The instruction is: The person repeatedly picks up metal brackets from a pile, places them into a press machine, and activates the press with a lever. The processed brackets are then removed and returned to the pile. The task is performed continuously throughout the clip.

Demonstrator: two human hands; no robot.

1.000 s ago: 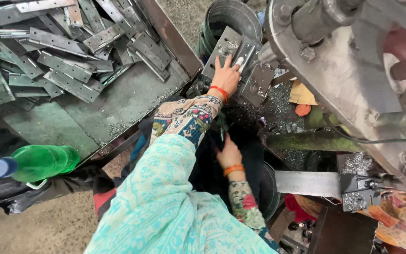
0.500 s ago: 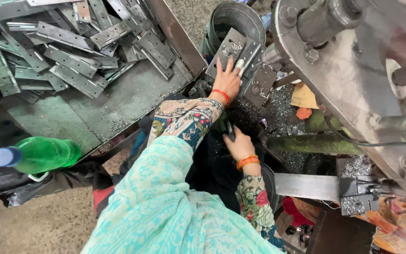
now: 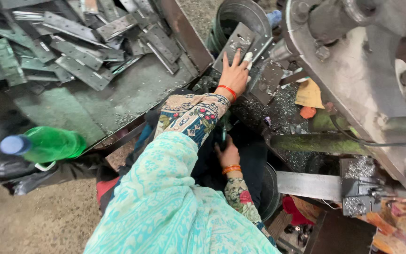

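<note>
My left hand (image 3: 234, 74) reaches forward and lies on a grey perforated metal plate (image 3: 237, 40) that leans against a round metal bucket (image 3: 258, 16). Its fingers are spread over the plate's lower end, and one fingertip is wrapped in white. An orange bangle circles the wrist, and the sleeve is patterned. My right hand (image 3: 228, 155) is lower, in the dark gap in front of my body. It is closed around a thin dark upright rod (image 3: 223, 133) whose lower end is hidden.
A green metal tray (image 3: 132, 96) at the upper left holds several grey hinge plates (image 3: 78, 66). A green bottle with a blue cap (image 3: 48, 143) lies on a black bag at the left. A large grey machine (image 3: 353, 61) fills the right, with metal shavings (image 3: 283, 110) below.
My right hand has shifted slightly down and left on the rod. My left hand stays on the plate. The view has tilted a little.
</note>
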